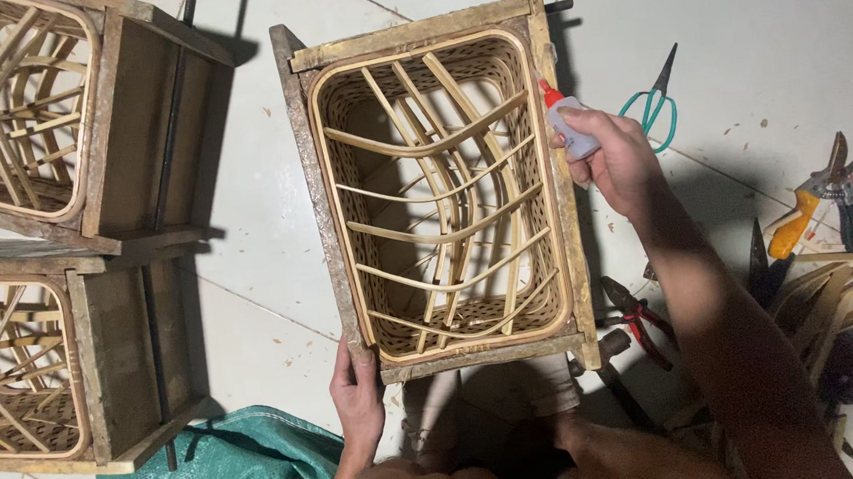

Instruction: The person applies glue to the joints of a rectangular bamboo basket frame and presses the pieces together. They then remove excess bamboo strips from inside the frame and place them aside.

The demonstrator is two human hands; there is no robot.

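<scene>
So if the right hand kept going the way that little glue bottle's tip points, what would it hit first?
Probably the bamboo rim of the basket held in the wooden frame: the right hand aims the glue bottle up-left at it, though height is unclear.

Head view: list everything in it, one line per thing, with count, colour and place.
wooden frame with woven basket: one, tan and brown, centre, on the tiled floor
other framed baskets: two, tan and brown, stacked along the left edge
glue bottle: one, white with a red tip, at the centre frame's right rail
scissors: one, teal handles, upper right on the floor
pruning shears: one, orange handle, right edge
pliers: one, red handles, right of the frame's near corner
cane strips: several, tan, lower right
cloth: one, green, bottom left
left hand: one, gripping the frame's near left corner
right hand: one, holding the glue bottle
</scene>
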